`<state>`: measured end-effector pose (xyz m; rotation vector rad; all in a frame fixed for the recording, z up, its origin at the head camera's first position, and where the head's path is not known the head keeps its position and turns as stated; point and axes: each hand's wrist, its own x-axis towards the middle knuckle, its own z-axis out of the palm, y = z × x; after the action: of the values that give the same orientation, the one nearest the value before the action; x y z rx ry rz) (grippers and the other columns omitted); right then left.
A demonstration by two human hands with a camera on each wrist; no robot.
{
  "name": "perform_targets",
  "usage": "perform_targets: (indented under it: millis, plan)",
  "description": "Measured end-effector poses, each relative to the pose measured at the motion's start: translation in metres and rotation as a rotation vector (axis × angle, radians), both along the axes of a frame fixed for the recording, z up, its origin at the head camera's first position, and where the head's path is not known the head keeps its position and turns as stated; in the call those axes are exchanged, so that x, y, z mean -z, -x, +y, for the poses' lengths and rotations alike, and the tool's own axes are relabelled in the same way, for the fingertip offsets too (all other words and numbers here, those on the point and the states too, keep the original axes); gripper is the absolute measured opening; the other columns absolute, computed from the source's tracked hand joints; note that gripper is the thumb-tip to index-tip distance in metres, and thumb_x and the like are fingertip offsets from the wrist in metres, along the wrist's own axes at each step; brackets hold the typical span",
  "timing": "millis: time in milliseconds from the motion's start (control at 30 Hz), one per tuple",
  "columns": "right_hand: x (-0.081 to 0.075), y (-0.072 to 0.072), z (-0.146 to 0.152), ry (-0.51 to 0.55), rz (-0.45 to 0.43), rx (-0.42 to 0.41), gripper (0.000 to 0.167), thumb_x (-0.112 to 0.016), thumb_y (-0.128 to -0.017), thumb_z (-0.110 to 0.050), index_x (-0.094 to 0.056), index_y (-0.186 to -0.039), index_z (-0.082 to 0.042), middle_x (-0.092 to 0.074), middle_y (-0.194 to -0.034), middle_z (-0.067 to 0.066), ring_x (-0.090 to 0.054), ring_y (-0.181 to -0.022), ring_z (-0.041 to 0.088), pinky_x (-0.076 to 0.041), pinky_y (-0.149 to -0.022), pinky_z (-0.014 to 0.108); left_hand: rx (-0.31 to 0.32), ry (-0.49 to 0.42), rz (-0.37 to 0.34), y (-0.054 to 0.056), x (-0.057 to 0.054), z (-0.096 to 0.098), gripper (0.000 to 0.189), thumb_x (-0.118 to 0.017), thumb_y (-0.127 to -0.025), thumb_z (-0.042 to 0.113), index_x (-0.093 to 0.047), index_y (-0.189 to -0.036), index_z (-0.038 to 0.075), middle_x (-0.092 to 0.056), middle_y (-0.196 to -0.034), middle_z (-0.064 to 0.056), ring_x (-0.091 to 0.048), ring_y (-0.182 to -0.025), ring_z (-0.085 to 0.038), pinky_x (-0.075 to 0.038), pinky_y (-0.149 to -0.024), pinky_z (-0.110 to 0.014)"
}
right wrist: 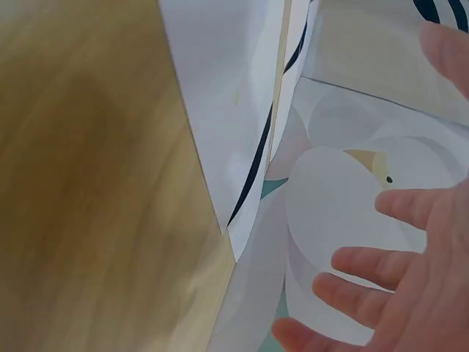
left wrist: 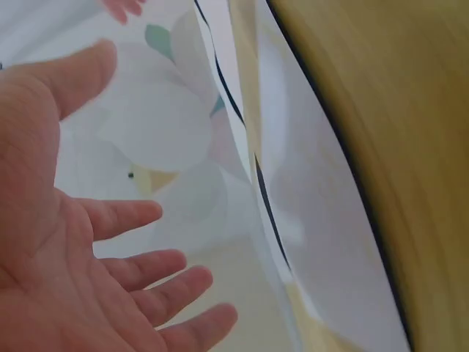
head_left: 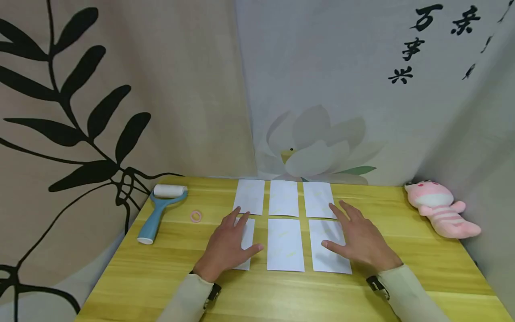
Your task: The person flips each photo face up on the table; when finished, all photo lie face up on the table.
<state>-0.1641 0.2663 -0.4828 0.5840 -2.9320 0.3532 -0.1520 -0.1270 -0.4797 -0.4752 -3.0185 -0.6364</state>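
White paper cards lie on the table in two rows of three, with faint yellowish marks on some. My left hand [head_left: 229,243] is spread above the front left card [head_left: 247,235] and covers much of it. The front middle card [head_left: 285,246] lies between my hands. Over the front right card [head_left: 330,261], my right hand [head_left: 362,239] is spread too, its fingertips near the back right card [head_left: 318,201]. The wrist views show both palms bare, the left palm [left wrist: 44,271] and the right palm [right wrist: 440,271], held off the cards with nothing in them.
A lint roller with a blue handle [head_left: 154,223] lies at the table's left. Beside it is a small pink ring [head_left: 191,218]. A pink plush toy [head_left: 440,212] lies at the right edge of the wooden table [head_left: 265,297]. Printed cloth [head_left: 193,89] hangs behind.
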Motion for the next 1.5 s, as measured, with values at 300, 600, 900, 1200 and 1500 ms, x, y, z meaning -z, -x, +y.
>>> perform_targets:
  millis: [300,600,900,1200,1500]
  plan:
    - [0.000,-0.007,0.008,0.078,-0.075,0.027,0.098,-0.067,-0.091,-0.073,-0.039,-0.164,-0.014,-0.034,-0.169,0.021,-0.040,-0.149,0.047,-0.048,-0.105,0.070,0.057,-0.113,-0.001,-0.005,0.001,0.027,0.080,-0.075,-0.095,0.054,-0.048,-0.157,0.011,-0.042,-0.164,-0.017,-0.047,-0.146,-0.039,-0.057,-0.099,-0.053]
    - [0.007,-0.011,0.014,0.179,-0.109,0.008,0.089,-0.070,-0.095,-0.063,-0.039,-0.163,-0.014,-0.041,-0.163,0.022,-0.041,-0.147,0.046,-0.044,-0.108,0.071,0.086,-0.149,-0.011,-0.006,0.006,0.056,0.069,-0.078,-0.096,0.045,-0.055,-0.150,0.009,-0.050,-0.154,-0.016,-0.053,-0.140,-0.034,-0.054,-0.107,-0.049]
    - [0.013,-0.015,0.016,0.270,-0.096,-0.026,0.074,-0.074,-0.099,-0.045,-0.045,-0.157,-0.011,-0.049,-0.156,0.018,-0.047,-0.143,0.043,-0.044,-0.110,0.068,0.124,-0.263,-0.095,-0.009,0.005,0.086,0.063,-0.080,-0.095,0.039,-0.058,-0.146,0.010,-0.058,-0.143,-0.010,-0.061,-0.128,-0.026,-0.052,-0.108,-0.044]
    - [0.021,0.002,0.020,0.291,-0.113,-0.038,0.068,-0.077,-0.098,-0.038,-0.052,-0.151,-0.004,-0.057,-0.149,0.020,-0.055,-0.137,0.046,-0.046,-0.109,0.067,0.153,-0.374,-0.180,-0.016,0.011,0.117,0.068,-0.091,-0.084,0.031,-0.062,-0.140,0.009,-0.064,-0.131,-0.009,-0.068,-0.102,-0.015,-0.055,-0.088,-0.026]
    - [0.024,0.016,0.020,0.331,-0.168,0.012,0.053,-0.080,-0.096,-0.032,-0.064,-0.139,-0.006,-0.065,-0.142,0.017,-0.059,-0.133,0.044,-0.048,-0.107,0.066,0.180,-0.290,-0.163,-0.018,0.014,0.146,0.069,-0.096,-0.076,0.035,-0.067,-0.133,0.010,-0.070,-0.119,-0.004,-0.063,-0.101,-0.013,-0.053,-0.090,-0.027]
